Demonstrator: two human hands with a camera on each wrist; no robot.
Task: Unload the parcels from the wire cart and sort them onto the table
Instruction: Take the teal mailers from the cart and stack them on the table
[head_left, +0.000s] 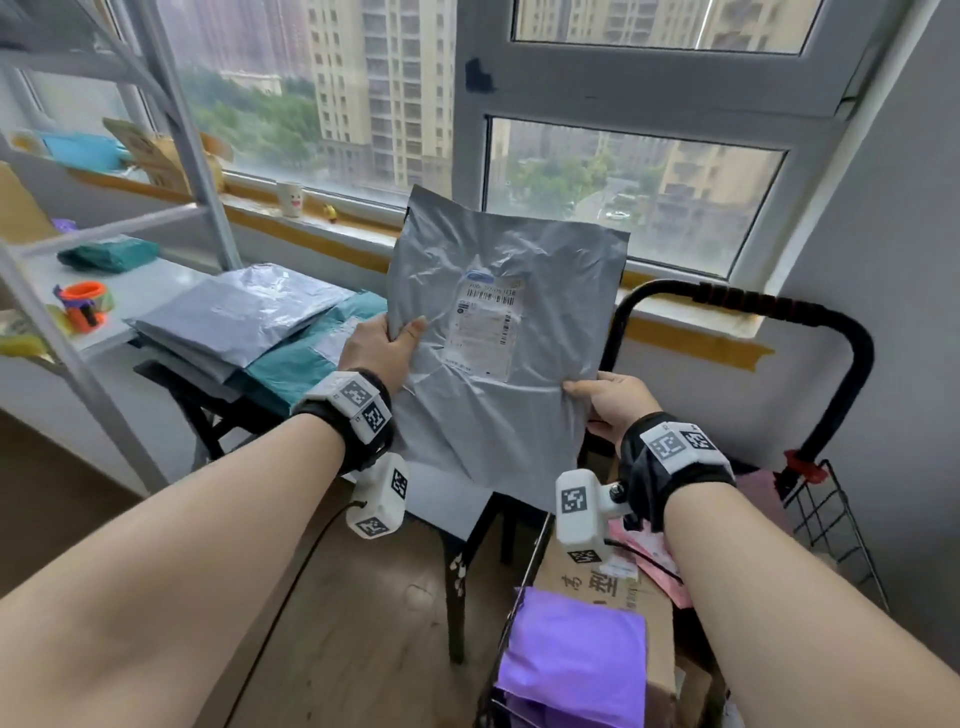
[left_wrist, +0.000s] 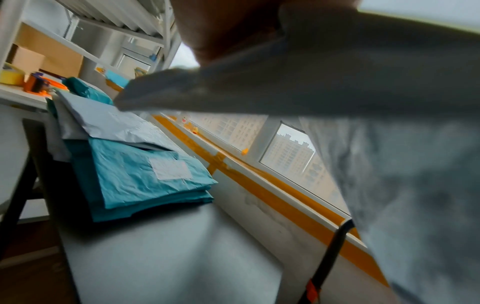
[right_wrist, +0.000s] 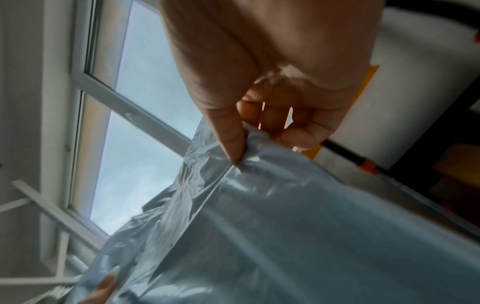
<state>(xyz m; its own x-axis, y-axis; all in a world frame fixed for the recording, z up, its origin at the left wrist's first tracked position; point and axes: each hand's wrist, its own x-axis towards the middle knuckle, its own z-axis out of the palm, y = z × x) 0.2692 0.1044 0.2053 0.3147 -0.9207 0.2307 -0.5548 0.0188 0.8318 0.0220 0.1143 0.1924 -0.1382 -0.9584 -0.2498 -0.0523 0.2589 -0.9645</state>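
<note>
**Parcels mid-sort: grey mailer held up over the cart**

Parcels already sorted lie at left on the surface (head_left: 447, 499): a grey stack (head_left: 234, 317) overlapping a teal stack (head_left: 306, 358), with how many in each pile impossible to tell from the edges. One more teal parcel (head_left: 109, 254) sits alone farther left, near an orange tape dispenser (head_left: 83, 306). At centre, one grey mailer (head_left: 498, 332) hangs upright in the air, label facing the person, between surface and wire cart (head_left: 831, 519). The left hand (head_left: 382, 345) pinches its left edge, thumb in front; the right hand (head_left: 615, 397) pinches the lower right edge with thumb against curled fingers. At right, the cart holds at least one purple parcel (head_left: 576, 660), one cardboard box (head_left: 597, 587) and one pink parcel (head_left: 660, 561).

Both grips take only thin, slick film at the edges, so the mailer could likely slide free if either pinch loosens. Laid carelessly on the overlapping stacks, which overhang the edge of the surface, it might tip them towards the floor.
</note>
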